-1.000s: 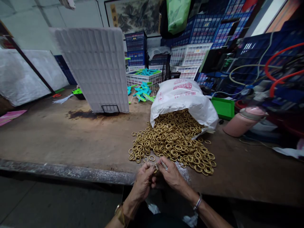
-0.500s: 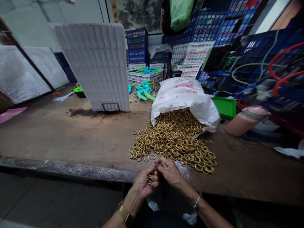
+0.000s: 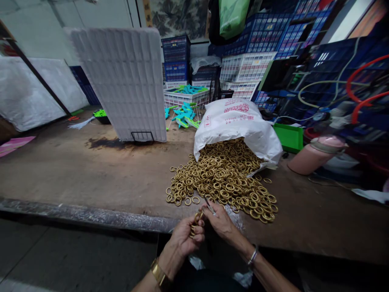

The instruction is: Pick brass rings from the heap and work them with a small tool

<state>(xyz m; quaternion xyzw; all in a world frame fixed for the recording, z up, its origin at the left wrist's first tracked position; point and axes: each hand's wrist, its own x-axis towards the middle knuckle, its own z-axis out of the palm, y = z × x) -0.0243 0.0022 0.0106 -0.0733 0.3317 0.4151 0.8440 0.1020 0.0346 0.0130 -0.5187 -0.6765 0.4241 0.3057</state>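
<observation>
My left hand (image 3: 185,237) is closed around several gold-coloured rings (image 3: 192,230), and one ring (image 3: 198,215) stands up between its thumb and forefinger. Close against it, my right hand (image 3: 222,221) is closed on a slim metal tool (image 3: 210,207) with a dark, narrow tip pointing up and left. Its exact kind is too small to make out. Just beyond both hands lies a big heap of the same rings (image 3: 225,178), spilling from the mouth of a white woven sack (image 3: 234,121) with red print.
The wooden table (image 3: 91,174) has its front edge close to me. A white ribbed panel (image 3: 121,85) stands on a wire holder at left. To the right are a green tray (image 3: 288,137) and a pink bottle (image 3: 317,154). Stacked crates (image 3: 246,67) and turquoise-green plastic parts (image 3: 184,115) fill the back.
My right hand has shifted slightly, and the tool's tip now points more upright. The ring at my left fingertips shows more clearly. The heap and sack look the same.
</observation>
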